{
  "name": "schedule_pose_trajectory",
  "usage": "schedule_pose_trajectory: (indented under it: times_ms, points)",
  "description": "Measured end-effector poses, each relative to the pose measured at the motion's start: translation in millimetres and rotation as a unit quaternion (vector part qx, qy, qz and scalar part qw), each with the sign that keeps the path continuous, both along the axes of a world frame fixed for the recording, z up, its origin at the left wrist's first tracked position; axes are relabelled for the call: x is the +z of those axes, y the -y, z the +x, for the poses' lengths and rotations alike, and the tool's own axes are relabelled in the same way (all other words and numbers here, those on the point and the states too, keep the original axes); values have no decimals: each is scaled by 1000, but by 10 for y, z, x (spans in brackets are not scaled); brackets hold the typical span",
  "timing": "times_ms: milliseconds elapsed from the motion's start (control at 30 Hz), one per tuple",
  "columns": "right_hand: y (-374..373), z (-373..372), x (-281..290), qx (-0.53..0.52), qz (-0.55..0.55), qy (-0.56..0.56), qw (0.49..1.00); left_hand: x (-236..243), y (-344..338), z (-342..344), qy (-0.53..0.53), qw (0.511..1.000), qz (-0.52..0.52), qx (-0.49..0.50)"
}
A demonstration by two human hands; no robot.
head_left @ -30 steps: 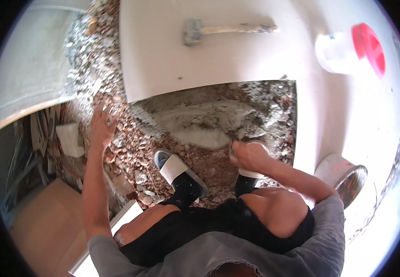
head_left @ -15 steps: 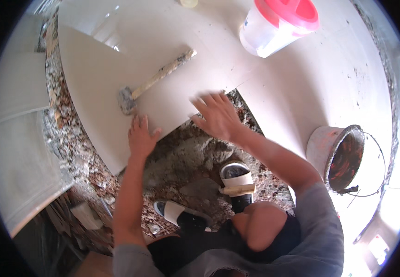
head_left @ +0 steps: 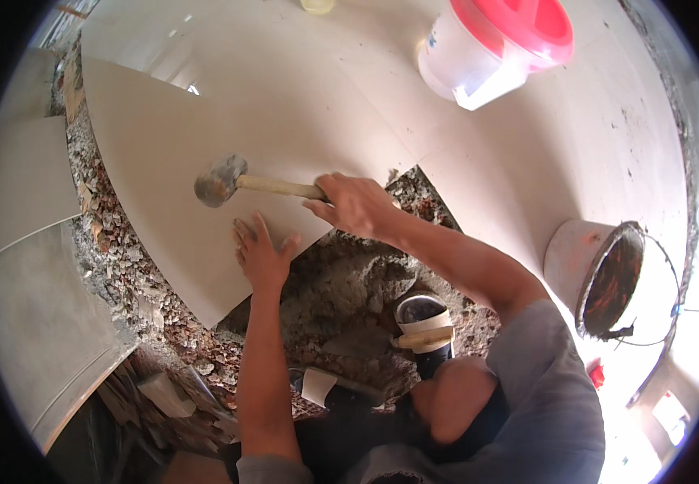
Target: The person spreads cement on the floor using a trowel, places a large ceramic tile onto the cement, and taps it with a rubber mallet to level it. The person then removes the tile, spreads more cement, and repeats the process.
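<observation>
My right hand (head_left: 357, 206) is wrapped round the wooden handle of a mallet (head_left: 220, 181) with a thick, dirty grey head. That head is over a large pale floor tile (head_left: 152, 153); whether it touches the surface I cannot tell. My left hand (head_left: 263, 252) lies on the tile close to its near edge, with fingers spread and nothing held. Below this edge is a bed of grey mortar and rubble (head_left: 317, 290). A trowel with a wooden handle (head_left: 426, 338) lies there beside my right foot, its grey blade resting on the mortar.
A white bucket with a pink lid (head_left: 454, 68) stands on the tiles at the far right. Nearer on the right, a mortar-stained pail (head_left: 571, 254) with a wire handle is tilted. Broken rubble (head_left: 124, 250) runs along the tile's left side, beside wood scraps (head_left: 164, 394).
The mallet lay on the tile and is now gripped in my right hand, its handle swung nearer to me. My left hand has shifted slightly right and nearer along the tile edge.
</observation>
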State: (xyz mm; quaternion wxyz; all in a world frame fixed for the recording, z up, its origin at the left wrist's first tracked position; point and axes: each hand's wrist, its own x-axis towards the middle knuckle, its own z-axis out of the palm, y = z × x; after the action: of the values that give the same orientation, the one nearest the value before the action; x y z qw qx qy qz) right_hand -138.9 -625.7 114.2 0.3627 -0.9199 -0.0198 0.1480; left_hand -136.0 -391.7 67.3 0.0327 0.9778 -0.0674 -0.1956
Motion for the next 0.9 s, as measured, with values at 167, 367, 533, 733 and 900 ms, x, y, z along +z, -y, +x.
schedule_pose_trajectory:
  times_ms: [167, 367, 533, 733, 900]
  points:
    - [339, -840, 110, -100, 118, -79, 985, -57, 131, 14, -26, 999, 17, 42]
    - [416, -951, 140, -149, -6, 11, 989, -74, 213, 85, -42, 996, 30, 67]
    - [350, -785, 166, -158, -90, -38, 982, -64, 231, 64, -46, 995, 27, 82]
    - [419, -759, 129, -176, -25, 51, 983, -18, 305, 102, -49, 994, 10, 99]
    - [489, -823, 151, -217, 1, 36, 975, 3, 376, 131, -81, 989, 40, 115]
